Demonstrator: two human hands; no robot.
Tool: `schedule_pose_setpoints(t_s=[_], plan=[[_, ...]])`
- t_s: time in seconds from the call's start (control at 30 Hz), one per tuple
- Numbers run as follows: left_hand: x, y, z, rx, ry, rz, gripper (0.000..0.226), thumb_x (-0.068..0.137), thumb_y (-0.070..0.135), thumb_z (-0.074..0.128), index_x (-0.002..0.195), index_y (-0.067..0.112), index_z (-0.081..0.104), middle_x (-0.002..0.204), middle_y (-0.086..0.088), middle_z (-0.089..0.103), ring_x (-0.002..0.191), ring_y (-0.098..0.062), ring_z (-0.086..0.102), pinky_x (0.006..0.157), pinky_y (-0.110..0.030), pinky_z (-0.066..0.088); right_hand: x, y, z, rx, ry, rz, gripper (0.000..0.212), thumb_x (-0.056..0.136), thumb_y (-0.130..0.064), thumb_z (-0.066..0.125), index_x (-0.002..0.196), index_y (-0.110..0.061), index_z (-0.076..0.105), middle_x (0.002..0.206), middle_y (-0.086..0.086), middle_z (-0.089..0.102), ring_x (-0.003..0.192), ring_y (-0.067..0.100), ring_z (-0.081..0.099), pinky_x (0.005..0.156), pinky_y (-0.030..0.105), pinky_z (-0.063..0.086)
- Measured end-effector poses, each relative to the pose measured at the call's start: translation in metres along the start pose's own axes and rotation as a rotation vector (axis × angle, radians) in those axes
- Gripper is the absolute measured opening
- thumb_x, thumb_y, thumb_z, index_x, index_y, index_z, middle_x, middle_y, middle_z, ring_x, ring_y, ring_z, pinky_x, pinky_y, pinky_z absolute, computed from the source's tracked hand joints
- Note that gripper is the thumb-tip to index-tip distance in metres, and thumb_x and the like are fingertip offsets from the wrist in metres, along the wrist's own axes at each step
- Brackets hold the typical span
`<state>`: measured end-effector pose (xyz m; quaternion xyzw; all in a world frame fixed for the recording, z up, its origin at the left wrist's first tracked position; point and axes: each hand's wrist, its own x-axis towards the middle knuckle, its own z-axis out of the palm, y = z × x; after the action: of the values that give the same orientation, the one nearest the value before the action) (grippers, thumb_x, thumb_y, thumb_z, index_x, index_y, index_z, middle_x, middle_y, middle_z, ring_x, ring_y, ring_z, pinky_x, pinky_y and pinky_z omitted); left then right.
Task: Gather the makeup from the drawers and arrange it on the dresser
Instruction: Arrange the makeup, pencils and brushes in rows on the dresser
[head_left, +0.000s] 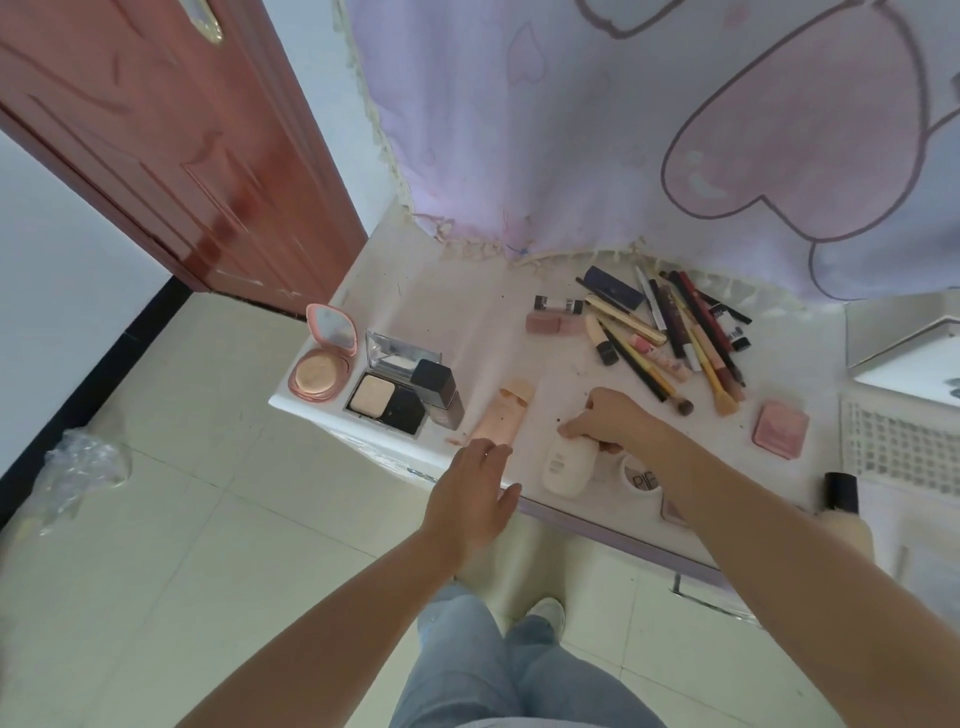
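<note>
On the white dresser top (467, 322) lies makeup. At the left edge lie an open round pink compact (322, 358), an open black powder compact (395, 389) and a dark square bottle (441, 392). A peach tube (501, 418) lies near the front. My right hand (610, 423) grips the top of a white bottle (566, 467) lying at the front edge. My left hand (475, 499) hovers over the front edge, fingers relaxed and holding nothing. A pile of pencils, brushes and lipsticks (670, 332) lies at the back right. A pink square compact (779, 428) is farther right.
A round white jar (636, 475) sits partly under my right forearm. A black-capped beige bottle (844, 504) and a white lattice basket (904, 441) are at the right. A lilac printed cloth (623, 130) hangs behind; a red-brown door (171, 140) stands left. A plastic bag (83, 467) lies on the floor.
</note>
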<state>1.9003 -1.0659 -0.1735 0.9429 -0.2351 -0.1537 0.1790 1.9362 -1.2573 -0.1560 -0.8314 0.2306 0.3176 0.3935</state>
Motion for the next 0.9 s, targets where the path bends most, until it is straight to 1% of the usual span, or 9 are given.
schedule_pose_setpoints(t_s=[0.17,0.23,0.3,0.37,0.47,0.63,0.7,0.77,0.9], plan=[[0.006,0.024,0.001,0.041,-0.055,0.114,0.072,0.09,0.039,0.052,0.145,0.009,0.017,0.152,-0.008,0.018,0.14,-0.021,0.021,0.112,-0.028,0.023,-0.025,0.0,-0.011,0.197,0.092,-0.009,0.026,0.09,-0.027,0.054,0.071,-0.01,0.05,0.06,0.006,0.052,0.048,0.012,0.047,0.045,0.018,0.037],[0.011,0.029,0.001,0.053,0.022,0.123,0.069,0.09,0.035,0.053,0.144,0.007,0.021,0.151,-0.013,0.023,0.138,-0.025,0.027,0.111,-0.03,0.028,-0.041,-0.002,-0.017,0.289,0.103,-0.004,0.031,0.093,-0.029,0.049,0.068,-0.01,0.051,0.055,0.007,0.051,0.039,0.011,0.042,0.04,0.017,0.034],[0.02,0.032,-0.002,0.045,0.199,0.243,0.052,0.084,0.032,0.053,0.127,0.004,0.042,0.125,-0.022,0.055,0.113,-0.03,0.058,0.093,-0.032,0.05,-0.058,-0.002,-0.021,0.347,0.108,0.018,0.032,0.095,-0.03,0.044,0.072,-0.009,0.05,0.053,0.006,0.047,0.03,0.008,0.036,0.034,0.015,0.029],[0.028,0.031,-0.002,-0.006,0.327,0.381,0.037,0.079,0.03,0.045,0.108,0.007,0.047,0.097,-0.016,0.068,0.09,-0.021,0.063,0.077,-0.023,0.051,-0.074,-0.002,-0.022,0.381,0.104,0.057,0.03,0.097,-0.03,0.039,0.078,-0.008,0.047,0.056,0.005,0.045,0.026,0.006,0.034,0.032,0.014,0.025],[0.034,0.034,-0.006,-0.015,0.384,0.538,0.027,0.085,0.028,0.041,0.102,0.008,0.045,0.087,-0.013,0.068,0.081,-0.012,0.051,0.087,-0.026,0.036,-0.087,0.001,-0.024,0.412,0.108,0.124,0.03,0.097,-0.029,0.036,0.076,-0.01,0.045,0.057,0.002,0.041,0.028,0.006,0.03,0.031,0.011,0.022],[0.033,0.039,-0.017,-0.103,0.471,0.664,0.042,0.098,0.042,0.023,0.107,0.008,0.044,0.101,-0.011,0.054,0.085,-0.014,0.044,0.081,-0.028,0.04,-0.099,0.006,-0.034,0.608,-0.012,0.14,0.03,0.096,-0.028,0.038,0.073,-0.01,0.046,0.051,0.0,0.04,0.027,0.005,0.025,0.028,0.012,0.02],[0.03,0.044,-0.025,-0.225,0.451,0.614,0.045,0.096,0.048,0.022,0.106,0.01,0.042,0.093,-0.017,0.06,0.08,-0.012,0.05,0.065,-0.022,0.045,-0.105,0.007,-0.037,0.726,-0.086,0.127,0.031,0.097,-0.028,0.038,0.073,-0.01,0.044,0.043,-0.002,0.038,0.027,0.005,0.022,0.028,0.011,0.017],[0.027,0.048,-0.034,-0.295,0.437,0.574,0.045,0.096,0.051,0.021,0.101,0.011,0.04,0.082,-0.018,0.061,0.064,-0.015,0.053,0.054,-0.014,0.039,-0.108,0.005,-0.036,0.8,-0.138,0.128,0.03,0.097,-0.028,0.036,0.074,-0.01,0.043,0.039,-0.004,0.036,0.026,0.004,0.021,0.027,0.01,0.016],[0.027,0.044,-0.048,-0.195,0.487,0.588,0.046,0.098,0.048,0.017,0.092,0.009,0.04,0.067,-0.014,0.06,0.049,-0.011,0.054,0.043,0.001,0.025,-0.11,-0.001,-0.03,0.875,-0.201,0.132,0.033,0.097,-0.028,0.032,0.072,-0.01,0.043,0.038,-0.003,0.035,0.025,0.005,0.022,0.029,0.008,0.016]])
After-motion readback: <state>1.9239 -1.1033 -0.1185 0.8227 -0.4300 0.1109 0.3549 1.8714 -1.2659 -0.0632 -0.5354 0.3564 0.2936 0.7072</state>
